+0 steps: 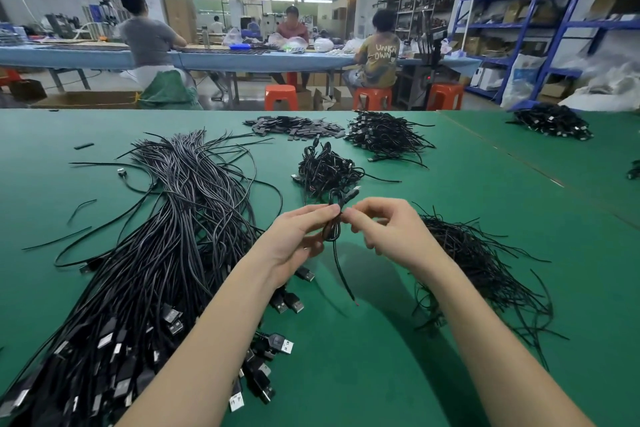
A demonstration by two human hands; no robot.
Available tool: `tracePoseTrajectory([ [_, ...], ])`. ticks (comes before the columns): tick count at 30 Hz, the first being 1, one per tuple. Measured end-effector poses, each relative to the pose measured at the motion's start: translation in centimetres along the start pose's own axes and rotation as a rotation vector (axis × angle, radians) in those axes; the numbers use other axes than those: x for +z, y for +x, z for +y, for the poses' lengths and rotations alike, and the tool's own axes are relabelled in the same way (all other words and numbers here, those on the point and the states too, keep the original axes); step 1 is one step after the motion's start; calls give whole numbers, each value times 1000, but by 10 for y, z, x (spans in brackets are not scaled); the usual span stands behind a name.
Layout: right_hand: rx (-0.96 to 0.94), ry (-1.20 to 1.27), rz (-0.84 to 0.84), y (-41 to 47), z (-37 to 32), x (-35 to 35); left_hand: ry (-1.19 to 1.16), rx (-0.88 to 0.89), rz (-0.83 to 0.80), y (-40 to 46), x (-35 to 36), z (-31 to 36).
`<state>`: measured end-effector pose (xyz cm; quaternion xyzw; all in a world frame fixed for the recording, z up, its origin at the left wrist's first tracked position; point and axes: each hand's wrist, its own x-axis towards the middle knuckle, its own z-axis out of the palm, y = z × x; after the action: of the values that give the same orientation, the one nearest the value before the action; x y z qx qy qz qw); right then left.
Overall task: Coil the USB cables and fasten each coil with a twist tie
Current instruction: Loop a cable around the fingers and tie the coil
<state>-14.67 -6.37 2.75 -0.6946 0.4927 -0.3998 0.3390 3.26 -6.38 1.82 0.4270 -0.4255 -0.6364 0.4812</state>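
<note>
Left of the coil (333, 219) lies the bundle of loose cables (166, 236), with the twist-tie heap (478, 264) to its right. The left hand (298, 236) pinches the coil's waist above the green table (381, 357), and the right hand (384, 229) pinches what appears to be 1 tie there. Best to keep the loops squeezed flat while the right fingers wind snugly, so none springs free.

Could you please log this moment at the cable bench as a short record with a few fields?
surface: green table
left hand: grips the coiled cable at its middle
right hand: pinches at the coil's middle, apparently the tie, too small to tell
loose end: hangs from the coil toward the table
uncoiled cables: big bundle to the left
twist ties: thin black pile to the right
finished coils: heap beyond the hands
</note>
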Motion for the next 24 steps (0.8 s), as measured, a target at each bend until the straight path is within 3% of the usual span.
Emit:
tracePoseTrajectory([
  [2,-251,-307,85,0,1,-1,-61,-55,11,0,0,-1],
  [5,-394,-515,134,-3,4,0,-82,-93,22,2,-2,-1],
  [12,-485,-521,283,-1,12,2,-67,-125,9,3,-4,-3],
  [15,-251,-210,211,0,11,5,-24,-55,-25,3,-7,-3],
  [20,630,1007,-200,2,6,13,112,151,20,5,-6,-7],
  [22,733,1247,-221,0,9,22,203,222,81,6,-6,-8],
  [24,685,1196,-143,0,9,30,217,216,117,9,-7,-11],
])
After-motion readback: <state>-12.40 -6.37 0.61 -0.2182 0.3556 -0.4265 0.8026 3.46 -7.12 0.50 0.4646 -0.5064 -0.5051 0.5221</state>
